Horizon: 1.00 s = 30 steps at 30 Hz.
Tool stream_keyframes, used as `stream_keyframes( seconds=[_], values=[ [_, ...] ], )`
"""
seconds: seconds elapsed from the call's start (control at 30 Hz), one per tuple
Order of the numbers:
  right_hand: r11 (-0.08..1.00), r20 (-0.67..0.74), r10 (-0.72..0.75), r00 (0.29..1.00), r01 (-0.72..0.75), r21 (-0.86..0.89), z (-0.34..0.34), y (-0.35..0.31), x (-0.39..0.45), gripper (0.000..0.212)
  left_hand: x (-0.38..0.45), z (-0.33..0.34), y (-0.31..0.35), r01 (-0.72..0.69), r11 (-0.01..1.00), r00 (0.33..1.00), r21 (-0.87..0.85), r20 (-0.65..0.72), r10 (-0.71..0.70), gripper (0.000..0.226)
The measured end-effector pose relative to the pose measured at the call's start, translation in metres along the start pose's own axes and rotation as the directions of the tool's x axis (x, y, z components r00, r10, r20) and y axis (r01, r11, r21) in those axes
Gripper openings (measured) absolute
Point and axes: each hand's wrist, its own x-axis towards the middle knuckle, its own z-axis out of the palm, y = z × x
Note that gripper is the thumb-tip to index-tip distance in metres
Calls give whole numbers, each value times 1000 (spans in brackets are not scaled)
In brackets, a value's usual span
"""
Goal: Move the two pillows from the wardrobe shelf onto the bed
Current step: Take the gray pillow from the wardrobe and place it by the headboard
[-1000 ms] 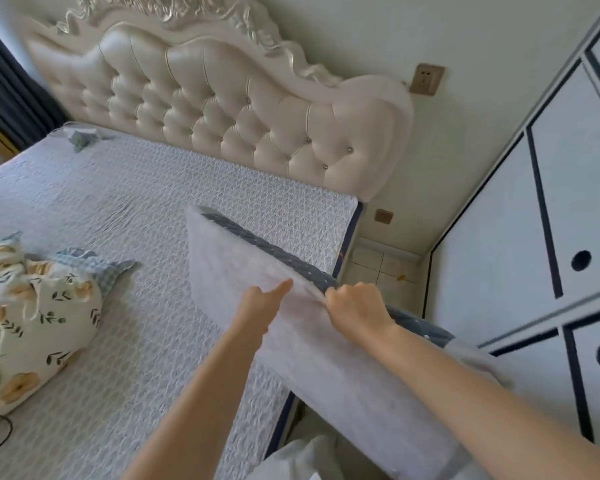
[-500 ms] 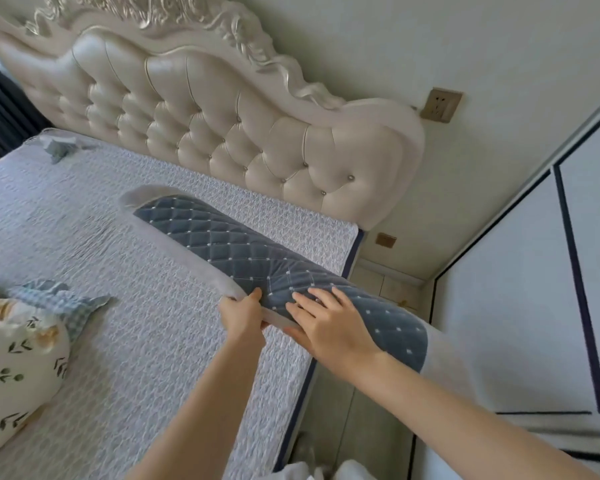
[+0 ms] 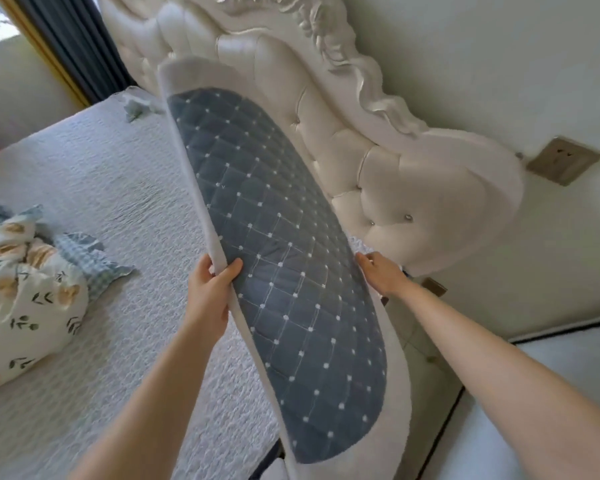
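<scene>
A long pillow (image 3: 278, 271), blue quilted with white dots and a white border, is held up in the air over the right side of the bed (image 3: 101, 188). It stands tilted, its far end near the headboard. My left hand (image 3: 210, 289) pinches its left white edge, thumb on the blue face. My right hand (image 3: 381, 275) holds its right edge, the fingers partly hidden behind the pillow. A second pillow is not in view.
A cream tufted headboard (image 3: 388, 181) rises behind the pillow. A floral bundle of bedding (image 3: 25, 299) lies at the bed's left. A small grey cloth (image 3: 136, 107) lies near the far corner. Dark curtains (image 3: 70, 43) hang at the back left; a wall socket (image 3: 563, 161) at the right.
The pillow has been lifted from lying low across the bed's edge to standing tilted in the air. My hands have moved apart to its two long edges. The view has swung left.
</scene>
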Motion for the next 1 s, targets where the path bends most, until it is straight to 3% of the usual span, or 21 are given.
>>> stream_keyframes(
  seconds=[0.2,0.27,0.33,0.4,0.47,0.53,0.6,0.7,0.8,1.0],
  values=[
    [954,156,29,987,-74,290,-27,1,76,75,20,4,19,-49,991,999,-127,-17,47,24],
    [857,246,45,968,-164,488,-27,1,87,73,25,1,18,-67,992,996,-105,-68,60,24],
    [765,281,-12,960,-173,620,-21,-4,94,69,29,3,14,-96,995,980,33,-170,101,19],
    [789,271,-76,960,-108,605,-10,-15,99,65,35,8,8,-144,930,927,339,-284,247,22],
    [824,225,-76,971,-66,562,3,-22,104,65,39,14,2,-156,803,864,575,-314,393,40],
    [851,182,-21,983,-78,519,13,-24,112,70,42,17,-4,-121,740,868,661,-291,403,61],
    [869,154,13,988,-88,488,23,-22,120,66,45,16,-17,2,663,904,749,-285,319,78],
    [895,109,28,994,-74,439,33,-22,133,54,53,13,-38,151,614,938,775,-308,157,101],
    [926,61,13,998,-36,375,39,-23,151,53,69,10,-64,245,650,939,719,-342,25,115],
    [971,-91,-26,996,46,233,52,-33,202,40,119,10,-110,263,796,919,545,-393,-34,107]
  ],
)
